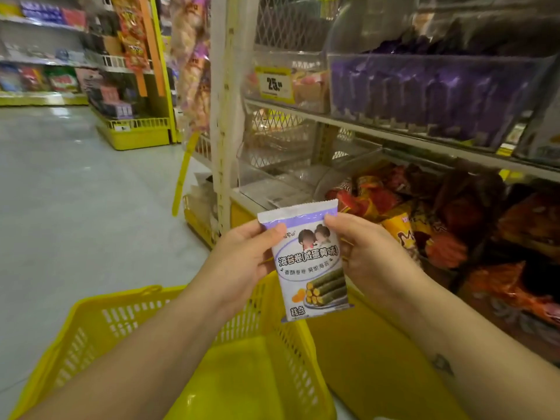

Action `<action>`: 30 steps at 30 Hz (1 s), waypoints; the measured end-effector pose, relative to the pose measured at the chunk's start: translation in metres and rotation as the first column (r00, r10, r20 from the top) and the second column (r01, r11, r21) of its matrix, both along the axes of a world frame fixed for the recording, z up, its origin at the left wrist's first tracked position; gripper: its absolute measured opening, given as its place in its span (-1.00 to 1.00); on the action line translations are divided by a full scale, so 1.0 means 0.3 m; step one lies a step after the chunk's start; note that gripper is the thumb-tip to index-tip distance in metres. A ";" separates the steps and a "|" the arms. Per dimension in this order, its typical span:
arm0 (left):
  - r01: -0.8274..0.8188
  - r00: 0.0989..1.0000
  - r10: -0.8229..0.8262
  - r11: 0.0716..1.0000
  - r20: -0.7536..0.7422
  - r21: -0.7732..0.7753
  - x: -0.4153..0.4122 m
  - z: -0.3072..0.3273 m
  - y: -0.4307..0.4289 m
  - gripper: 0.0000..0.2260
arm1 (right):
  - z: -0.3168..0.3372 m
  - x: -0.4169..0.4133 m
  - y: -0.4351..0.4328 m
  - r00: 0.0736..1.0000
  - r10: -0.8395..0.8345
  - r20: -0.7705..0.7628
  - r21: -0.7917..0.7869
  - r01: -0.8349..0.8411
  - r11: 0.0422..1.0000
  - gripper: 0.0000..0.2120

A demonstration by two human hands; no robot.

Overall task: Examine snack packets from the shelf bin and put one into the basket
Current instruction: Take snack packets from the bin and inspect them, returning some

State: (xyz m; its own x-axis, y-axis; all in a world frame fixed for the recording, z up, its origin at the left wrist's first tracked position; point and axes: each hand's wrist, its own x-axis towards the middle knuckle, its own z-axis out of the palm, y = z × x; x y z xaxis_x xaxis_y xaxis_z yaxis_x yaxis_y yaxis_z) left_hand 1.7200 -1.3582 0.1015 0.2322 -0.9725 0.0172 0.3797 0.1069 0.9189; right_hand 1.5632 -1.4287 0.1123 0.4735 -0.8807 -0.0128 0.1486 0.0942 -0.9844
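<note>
A white and purple snack packet (309,262) with seaweed rolls printed on it is held upright in front of me. My left hand (242,259) pinches its upper left edge and my right hand (369,253) pinches its upper right edge. Below the packet sits a yellow plastic basket (100,322), which looks empty. On the upper shelf to the right, a clear bin (424,95) holds many purple packets of the same kind.
A lower bin (424,219) of orange and red snack packets lies right of my hands. A yellow price tag (275,83) hangs on the shelf edge. A white shelf post (221,116) stands ahead. Grey aisle floor (60,192) stretches left toward more yellow shelving (133,131).
</note>
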 end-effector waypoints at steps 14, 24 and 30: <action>0.028 0.998 -0.032 0.997 0.059 0.069 -0.023 0.011 0.009 -0.74 | 0.003 -0.012 0.022 0.991 -0.128 -0.025 0.096 0.130 0.987 -0.71; -0.091 0.957 0.127 0.985 -0.260 0.143 0.020 0.044 0.003 -0.80 | -0.002 -0.089 0.012 0.853 0.348 -0.389 0.043 -0.361 0.932 -0.67; 0.233 0.969 -0.210 0.950 -0.130 0.210 0.031 0.035 0.016 -0.64 | -0.001 -0.091 0.013 0.928 0.339 -0.155 0.156 -0.316 0.936 -0.83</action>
